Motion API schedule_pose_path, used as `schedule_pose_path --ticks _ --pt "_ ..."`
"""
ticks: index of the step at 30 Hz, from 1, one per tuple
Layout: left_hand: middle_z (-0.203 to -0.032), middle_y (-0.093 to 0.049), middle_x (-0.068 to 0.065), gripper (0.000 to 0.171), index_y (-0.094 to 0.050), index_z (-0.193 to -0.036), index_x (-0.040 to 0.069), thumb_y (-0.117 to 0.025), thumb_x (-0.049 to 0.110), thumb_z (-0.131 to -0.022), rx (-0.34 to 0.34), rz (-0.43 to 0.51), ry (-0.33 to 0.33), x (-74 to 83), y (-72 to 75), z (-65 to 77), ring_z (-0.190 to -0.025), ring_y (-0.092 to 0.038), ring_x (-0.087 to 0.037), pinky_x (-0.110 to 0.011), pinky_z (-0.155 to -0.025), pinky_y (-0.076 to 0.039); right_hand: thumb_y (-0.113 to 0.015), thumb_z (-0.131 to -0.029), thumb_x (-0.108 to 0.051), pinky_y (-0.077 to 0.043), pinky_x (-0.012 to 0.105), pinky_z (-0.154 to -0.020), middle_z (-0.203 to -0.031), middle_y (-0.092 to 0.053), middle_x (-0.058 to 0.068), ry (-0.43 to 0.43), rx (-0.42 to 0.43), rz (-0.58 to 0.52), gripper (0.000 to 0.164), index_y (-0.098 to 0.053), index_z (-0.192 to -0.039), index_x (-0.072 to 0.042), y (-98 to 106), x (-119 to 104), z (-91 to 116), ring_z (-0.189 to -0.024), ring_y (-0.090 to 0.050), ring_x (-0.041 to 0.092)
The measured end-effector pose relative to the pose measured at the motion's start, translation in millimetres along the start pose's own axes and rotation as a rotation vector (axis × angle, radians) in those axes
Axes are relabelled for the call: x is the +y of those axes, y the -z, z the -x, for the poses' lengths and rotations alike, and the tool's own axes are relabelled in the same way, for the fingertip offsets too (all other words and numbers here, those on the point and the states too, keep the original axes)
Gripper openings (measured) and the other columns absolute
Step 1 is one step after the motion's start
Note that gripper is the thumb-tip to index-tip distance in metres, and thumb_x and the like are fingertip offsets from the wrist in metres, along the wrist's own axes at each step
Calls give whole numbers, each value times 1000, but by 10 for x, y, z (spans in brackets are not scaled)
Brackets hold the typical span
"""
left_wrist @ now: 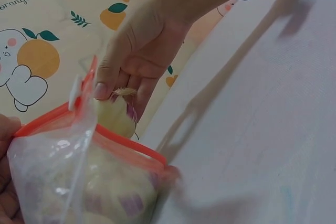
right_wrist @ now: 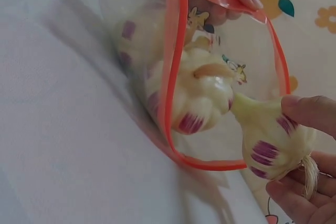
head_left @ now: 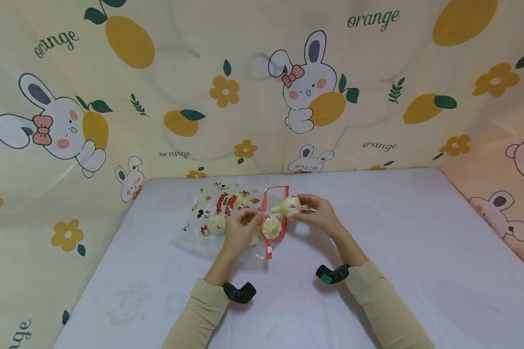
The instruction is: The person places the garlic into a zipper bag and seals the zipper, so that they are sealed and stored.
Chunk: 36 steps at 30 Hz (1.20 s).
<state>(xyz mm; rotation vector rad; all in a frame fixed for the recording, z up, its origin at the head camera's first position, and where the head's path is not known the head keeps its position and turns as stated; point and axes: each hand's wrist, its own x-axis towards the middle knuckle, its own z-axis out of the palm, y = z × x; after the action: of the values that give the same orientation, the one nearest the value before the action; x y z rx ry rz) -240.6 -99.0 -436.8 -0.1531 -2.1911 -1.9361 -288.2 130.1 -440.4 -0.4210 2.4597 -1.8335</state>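
A clear zip bag [head_left: 205, 206] with a red-orange edge and cartoon prints lies on the table, its mouth spread apart toward the right. Several pale garlic bulbs with purple patches are inside; one garlic bulb [right_wrist: 202, 90] sits right at the opening. My left hand [head_left: 241, 230] pinches the bag's upper rim between thumb and fingers. In my right hand [head_left: 319, 214] another garlic bulb [right_wrist: 273, 140] is held by thumb and fingertips, its stem pointing at the bag mouth and its root tuft facing my palm. In the left wrist view the bag partly hides this bulb.
A white-covered table [head_left: 401, 252] extends around the bag. Behind it hangs a cream cloth [head_left: 253, 87] printed with rabbits and oranges. Each wrist wears a black band device, one on the left [head_left: 240, 293] and one on the right [head_left: 332, 274].
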Motion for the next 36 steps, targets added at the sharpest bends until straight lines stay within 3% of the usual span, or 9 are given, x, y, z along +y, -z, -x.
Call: schedule_pose_path --ticks 4,10,21,26,32,36 --pt "-91 -68 -31 15 -68 -93 -9 -69 4 -86 10 -1 -28 -16 -4 2 -68 -55 5 -10 -64 -44 -77 -78 -4 -53 25 -92 -131 -59 26 -7 2 20 60 -53 -131 5 -30 -12 0 -115 -59 31" --pt "-89 -67 -30 16 -68 -93 -8 -70 7 -86 0 1 -61 -21 -2 18 -69 -55 4 -12 -64 -45 -77 -78 -3 -53 39 -96 -129 -59 29 0 18 13 59 -52 -130 8 -97 0 14 -113 -60 34" --pt "-91 -68 -28 18 -68 -94 -7 -70 9 -87 -10 -5 -36 -20 5 8 -69 -55 2 -12 -64 -45 -78 -75 -1 -52 43 -98 -124 -60 28 -41 80 -1 51 -51 -117 7 -251 1 7 -116 -58 37" --pt "-90 -69 -26 17 -68 -94 -6 -69 9 -87 -11 -10 -45 -23 6 -2 -68 -56 2 -12 -63 -46 -79 -74 0 -53 39 -97 -119 -60 28 -25 99 -5 47 -53 -113 9 -277 -38 18 -114 -58 36" --pt "-90 -69 -25 16 -69 -94 -6 -69 9 -87 -12 -22 -42 -13 7 8 -70 -56 2 -12 -64 -46 -79 -75 -2 -56 26 -89 -115 -61 26 -56 115 30 44 -57 -112 8 -285 -67 31 -109 -59 33" --pt "-91 -68 -27 17 -69 -94 -6 -69 9 -87 -13 -18 -45 -4 8 27 -71 -56 2 -12 -64 -46 -79 -76 -3 -56 30 -91 -117 -60 25 -74 121 53 44 -58 -113 8 -295 -91 55 -110 -59 34"
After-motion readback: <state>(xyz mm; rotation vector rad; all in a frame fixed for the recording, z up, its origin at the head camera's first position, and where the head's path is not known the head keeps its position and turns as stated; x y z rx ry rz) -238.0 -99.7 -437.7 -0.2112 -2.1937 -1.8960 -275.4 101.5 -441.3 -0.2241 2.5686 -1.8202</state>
